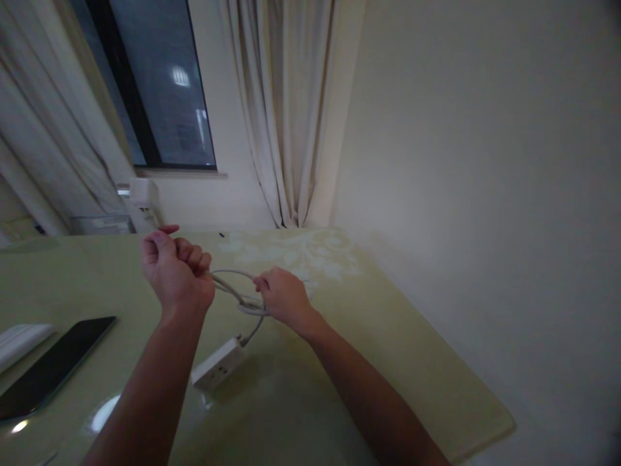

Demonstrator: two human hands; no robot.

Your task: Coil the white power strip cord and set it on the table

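Note:
A white cable (250,305) is gathered in loose loops between my hands above the table. My left hand (178,268) is closed around one end of the loops, palm turned up. On the other side, my right hand (285,294) pinches the coils with its fingers curled over them. From the loops the cable runs down to a white power strip (218,366), which sits tilted below and between my hands; whether it touches the table I cannot tell. Just beyond my left fingers shows a white boxy piece (144,194) with dark slots.
A pale green covered table (388,362) has a dark flat phone or tablet (53,369) and a white object (22,342) at its left. A small black bit (222,235) lies near the far edge. Behind are curtains (286,116), a window (160,77) and a wall (475,162).

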